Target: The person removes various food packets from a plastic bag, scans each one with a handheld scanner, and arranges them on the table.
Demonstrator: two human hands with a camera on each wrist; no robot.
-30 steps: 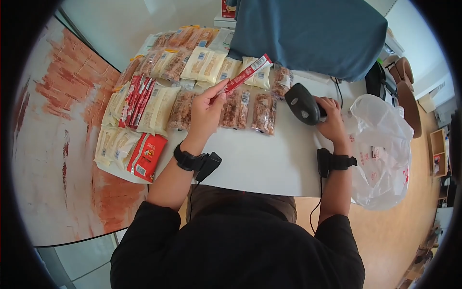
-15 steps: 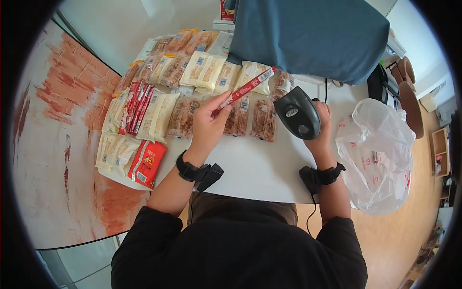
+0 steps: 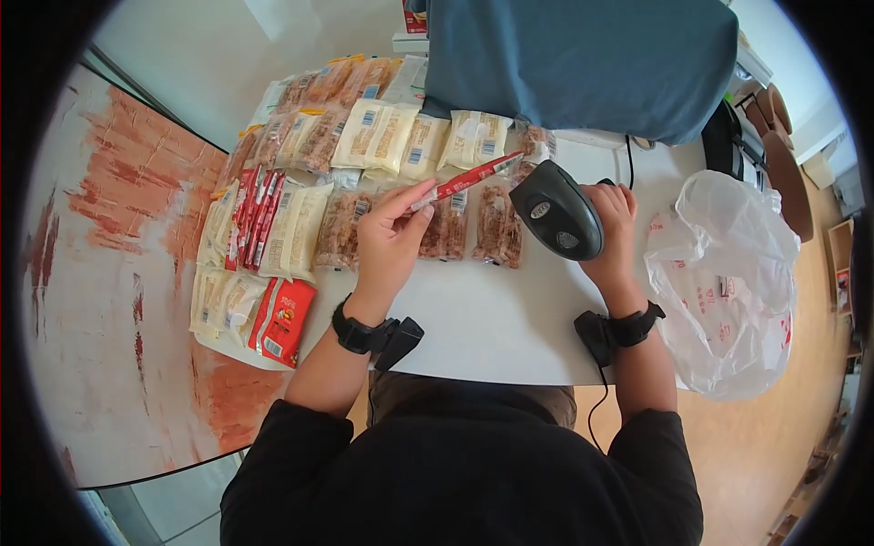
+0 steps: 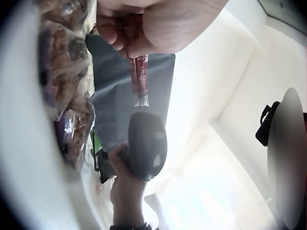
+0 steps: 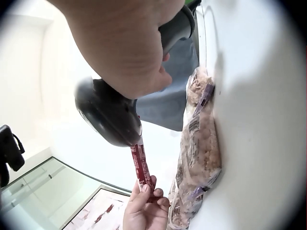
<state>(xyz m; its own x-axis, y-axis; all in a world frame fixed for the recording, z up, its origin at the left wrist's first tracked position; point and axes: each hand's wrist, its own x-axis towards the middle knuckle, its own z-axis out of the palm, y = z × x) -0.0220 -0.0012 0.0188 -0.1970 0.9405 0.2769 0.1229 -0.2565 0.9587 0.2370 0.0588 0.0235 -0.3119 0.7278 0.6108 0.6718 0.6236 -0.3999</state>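
Observation:
My left hand [image 3: 391, 238] pinches one end of a slim red stick packet [image 3: 473, 180], held up over the rows of bags. In my right hand [image 3: 612, 238] is a black handheld barcode scanner [image 3: 557, 211], gripped by its handle. The scanner's head faces the packet's far end, and the two overlap in the right wrist view, where the packet [image 5: 140, 165] rises from the left fingers. In the left wrist view the scanner [image 4: 147, 146] sits close beyond the packet's tip. Behind the left hand lie clear bags of brownish chunks [image 3: 341, 227].
Cream-coloured packs [image 3: 378, 136] fill the back rows on the white table [image 3: 492, 328]. More red stick packets [image 3: 255, 218] lie at left, above a red pouch [image 3: 283, 320]. A blue cloth [image 3: 574, 68] covers something behind. At right sits a crumpled clear plastic bag [image 3: 719, 291].
My right hand has brought the scanner leftward to the packet's far end, its head turned toward it. The packet, still pinched in my left hand, has tipped flatter.

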